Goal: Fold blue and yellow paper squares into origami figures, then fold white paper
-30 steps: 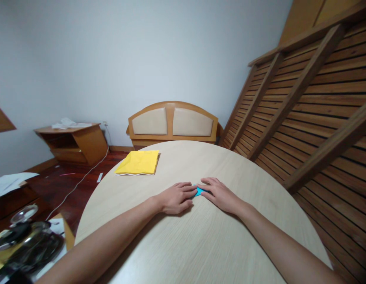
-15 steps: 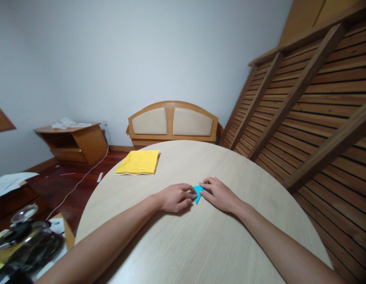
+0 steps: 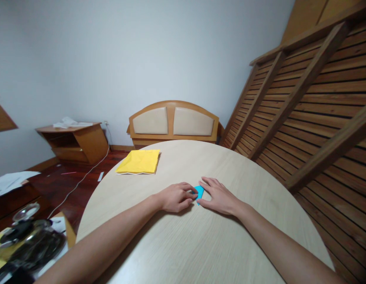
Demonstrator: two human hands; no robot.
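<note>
A small piece of folded blue paper [image 3: 199, 192] lies on the round table [image 3: 183, 244], narrowing to a point toward me. My left hand [image 3: 177, 197] is at its left side, the fingers curled and pressed on the paper, holding it against the tabletop. On the other side is my right hand [image 3: 220, 197], with thumb and fingers spread apart. Its thumb tip touches the paper near the lower point, while the index fingertip is by the upper right corner. Part of the paper is hidden under my left fingers.
A stack of yellow paper [image 3: 138, 161] lies at the table's far left. Left of the table, a glass teapot [image 3: 38, 240] stands on a low surface. A slatted wooden frame [image 3: 307, 102] leans at the right, and a headboard [image 3: 173, 120] stands beyond the table.
My right thumb has moved down along the paper's edge toward its lower point, widening the gap to the index finger. My left hand stays in place on the paper.
</note>
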